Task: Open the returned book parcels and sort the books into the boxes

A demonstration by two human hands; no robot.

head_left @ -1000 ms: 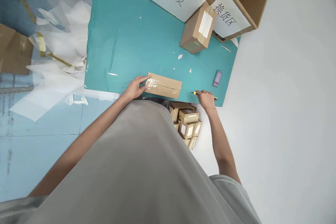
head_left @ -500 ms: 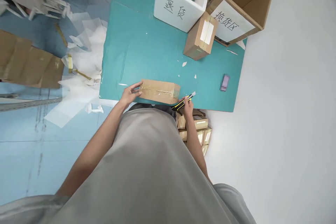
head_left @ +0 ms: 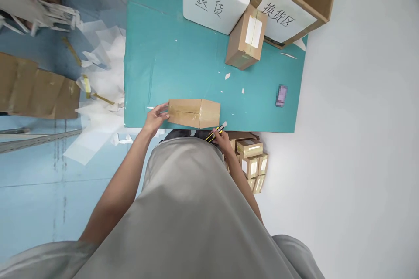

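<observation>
A long brown cardboard box (head_left: 185, 112) with clear tape lies at the near edge of the green table (head_left: 170, 65). At its left end is my left hand (head_left: 155, 119), the fingertips touching the end and the fingers somewhat apart. My right hand (head_left: 223, 140) is closed around a black and yellow box cutter (head_left: 212, 135) just below the box's right end. The cutter's tip points up and to the right, close to the box's near right corner.
Behind stand a white bin (head_left: 214, 6) with books, a large open carton (head_left: 288, 15) and a taped box (head_left: 247, 37). A blurred purple item (head_left: 281, 96) lies right. Small boxes (head_left: 250, 148) are stacked below the table; paper sheets (head_left: 98, 91) litter the left.
The box has turned, showing more of its right end face. My right hand with the cutter has moved left and slightly down. The view has shifted a little.
</observation>
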